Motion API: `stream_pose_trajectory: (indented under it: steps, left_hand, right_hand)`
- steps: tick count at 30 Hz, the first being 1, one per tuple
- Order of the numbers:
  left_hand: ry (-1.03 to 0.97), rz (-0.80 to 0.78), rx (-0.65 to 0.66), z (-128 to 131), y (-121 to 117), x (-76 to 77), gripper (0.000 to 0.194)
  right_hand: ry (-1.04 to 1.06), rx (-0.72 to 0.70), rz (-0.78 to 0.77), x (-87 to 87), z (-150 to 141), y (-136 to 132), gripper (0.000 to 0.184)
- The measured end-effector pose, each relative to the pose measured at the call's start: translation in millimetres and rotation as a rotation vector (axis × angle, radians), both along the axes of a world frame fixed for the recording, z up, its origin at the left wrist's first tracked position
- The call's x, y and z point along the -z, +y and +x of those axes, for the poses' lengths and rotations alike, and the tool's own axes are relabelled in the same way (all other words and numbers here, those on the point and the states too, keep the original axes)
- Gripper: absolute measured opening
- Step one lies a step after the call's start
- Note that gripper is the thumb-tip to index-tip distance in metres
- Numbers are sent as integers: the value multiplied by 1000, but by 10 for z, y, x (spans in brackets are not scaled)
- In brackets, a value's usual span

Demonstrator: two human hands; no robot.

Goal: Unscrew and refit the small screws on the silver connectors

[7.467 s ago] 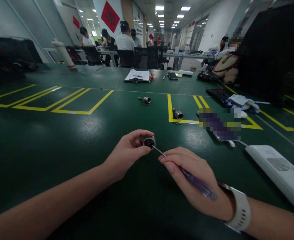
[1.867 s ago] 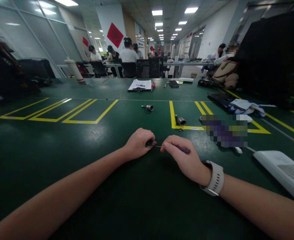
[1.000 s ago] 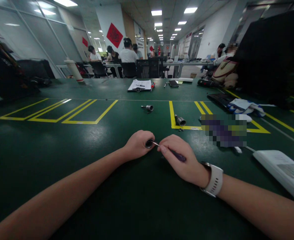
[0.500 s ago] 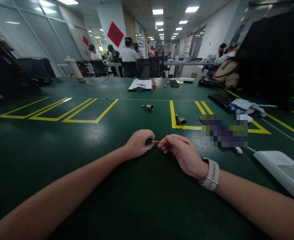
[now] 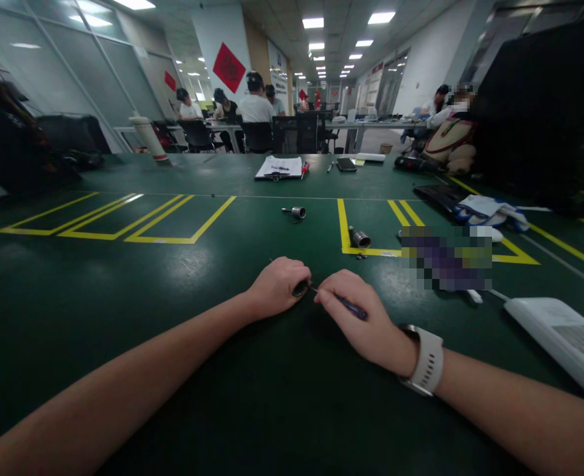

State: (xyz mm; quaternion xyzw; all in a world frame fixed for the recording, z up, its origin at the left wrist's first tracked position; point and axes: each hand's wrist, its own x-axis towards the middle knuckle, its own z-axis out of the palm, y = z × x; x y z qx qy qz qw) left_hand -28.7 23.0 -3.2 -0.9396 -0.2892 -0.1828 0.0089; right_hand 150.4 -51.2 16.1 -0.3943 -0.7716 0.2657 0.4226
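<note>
My left hand (image 5: 279,285) is wrapped round a metal cup-shaped part (image 5: 300,288), its dark round opening turned toward my right hand. Between the fingers of my right hand (image 5: 350,305) is a thin screwdriver (image 5: 352,308) with a dark purple handle. The screwdriver's shaft points at the opening of the part; whether its tip touches inside is hidden. Farther back on the green table lie two similar metal parts, one with a thin stem (image 5: 298,213) and another larger one (image 5: 361,238). Several tiny dark pieces (image 5: 362,256) lie just in front of the larger one.
Yellow tape (image 5: 159,239) marks out boxes on the table (image 5: 197,396). A clipboard (image 5: 282,166), a phone (image 5: 346,164) and a cloth (image 5: 490,211) lie toward the back. A white device (image 5: 559,330) sits at the right. Other people (image 5: 256,102) sit at farther tables.
My right hand has turned over, so the screwdriver's handle now shows. My left hand has tilted the metal part, and its opening looks narrower.
</note>
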Motion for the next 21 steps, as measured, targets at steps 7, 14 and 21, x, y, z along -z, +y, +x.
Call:
stream_pose_trajectory:
  steps: [7,14,21]
  left_hand:
    - [-112,-74,2,-24,3,-12,8]
    - [-177,-138,-61,-14,10,-14,10]
    - [12,-10,-71,8,0,-5,6]
  right_hand:
    - [621,-33,-557,101,50,175,22]
    - [482,4,-402,87,29,112,23]
    - [77,16,-59,17,-2,11,20]
